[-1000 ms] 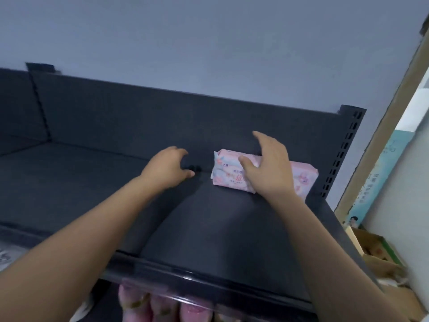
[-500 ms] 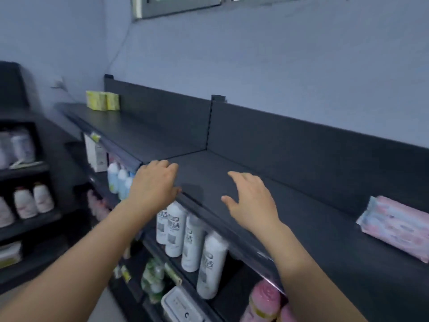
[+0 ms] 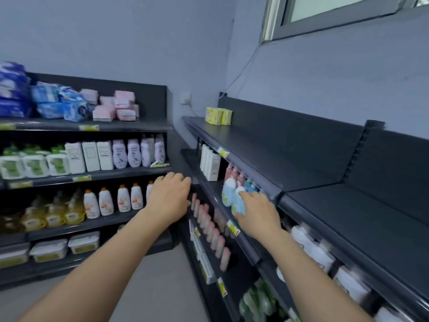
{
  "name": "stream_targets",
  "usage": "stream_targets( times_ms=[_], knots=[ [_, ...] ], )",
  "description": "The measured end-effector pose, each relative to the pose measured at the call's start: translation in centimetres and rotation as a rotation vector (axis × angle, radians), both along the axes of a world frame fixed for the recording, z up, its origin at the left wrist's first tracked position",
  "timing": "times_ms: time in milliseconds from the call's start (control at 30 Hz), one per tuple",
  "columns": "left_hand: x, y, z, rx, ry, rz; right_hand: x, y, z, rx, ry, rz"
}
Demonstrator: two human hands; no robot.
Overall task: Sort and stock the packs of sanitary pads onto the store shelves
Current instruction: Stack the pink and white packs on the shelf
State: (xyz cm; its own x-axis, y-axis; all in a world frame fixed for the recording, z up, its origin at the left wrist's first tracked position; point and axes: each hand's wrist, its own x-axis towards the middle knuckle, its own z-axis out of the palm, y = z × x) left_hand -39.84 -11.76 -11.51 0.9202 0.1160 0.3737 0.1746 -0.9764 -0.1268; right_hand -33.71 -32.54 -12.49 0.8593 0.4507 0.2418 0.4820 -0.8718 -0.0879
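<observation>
Pink pad packs (image 3: 117,108) and blue pad packs (image 3: 53,103) are piled on the top shelf of the left rack (image 3: 130,126). The right rack's dark top shelf (image 3: 336,201) holds only two yellow boxes (image 3: 218,115) at its far end. My left hand (image 3: 170,196) hovers mid-air near the corner between the racks, fingers loosely curled and holding nothing. My right hand (image 3: 257,213) reaches forward in front of the right rack's second shelf, fingers apart and empty. The pink pack placed earlier is out of view.
The left rack carries white and lilac bottles (image 3: 134,153), orange-capped bottles (image 3: 116,201), yellow bottles (image 3: 53,214) and wipe tubs (image 3: 67,247). Under the right top shelf stand white cartons (image 3: 210,163), pink and blue bottles (image 3: 234,189). Grey floor (image 3: 157,287) lies between the racks.
The view has swung left from the right shelf's end to the corner. Both hands left the pink pack on the top shelf and dropped to the level of the lower shelves.
</observation>
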Motion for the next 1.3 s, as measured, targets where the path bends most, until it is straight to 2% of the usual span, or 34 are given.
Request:
stream_targets(
  times_ms=[433, 900, 1300],
  knots=[
    [2.9, 14.6, -1.7, -0.018, 0.034, 0.218, 7.3, 17.1, 0.1, -0.009, -0.004, 0.211],
    [14.0, 28.2, -1.6, -0.071, -0.035, 0.463, 21.6, 34.3, 0.9, 0.13, -0.069, 0.46],
    [23.0, 41.7, -2.9, -0.112, -0.074, 0.536, 31.4, 48.7, -1.1, 0.172, 0.062, 0.472]
  ],
)
